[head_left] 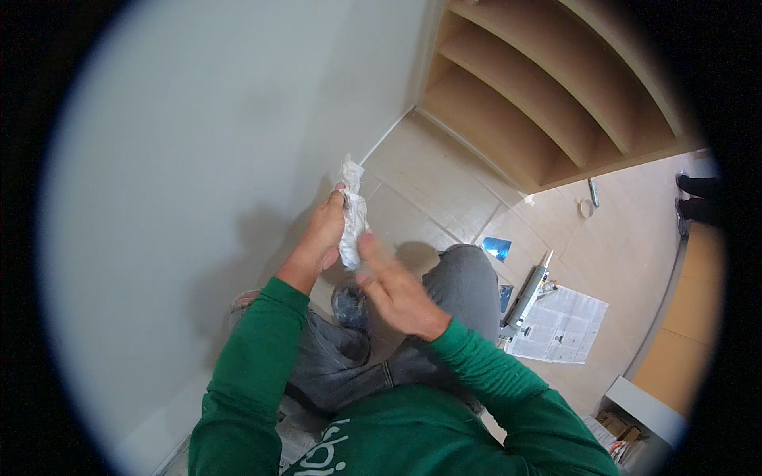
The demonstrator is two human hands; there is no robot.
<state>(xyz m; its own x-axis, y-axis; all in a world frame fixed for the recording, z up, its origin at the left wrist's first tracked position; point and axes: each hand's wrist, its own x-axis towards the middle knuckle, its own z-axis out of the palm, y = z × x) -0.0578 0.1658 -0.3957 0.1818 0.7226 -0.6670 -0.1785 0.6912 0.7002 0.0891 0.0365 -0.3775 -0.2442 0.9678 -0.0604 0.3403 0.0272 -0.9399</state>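
My left hand (320, 232) is closed around a crumpled white paper wad (354, 218), held upright in front of the wall. Part of the wad sticks out above the fingers and part hangs below. My right hand (398, 293) is just to the right of the wad's lower end, blurred by motion. Its fingers and thumb are spread, and nothing shows between them. Whether its fingertips touch the paper cannot be made out. Below the hands, between my legs, stands a dark round container (349, 305), its contents unclear.
A pale wall (198, 135) rises at left; a wooden shelf unit (508, 87) stands ahead. On the tiled floor at right lie a caulking gun (528, 293), a newspaper sheet (565, 321), shiny blue pieces (497, 249) and a tape roll (586, 208). Another person's legs (700, 198) show far right.
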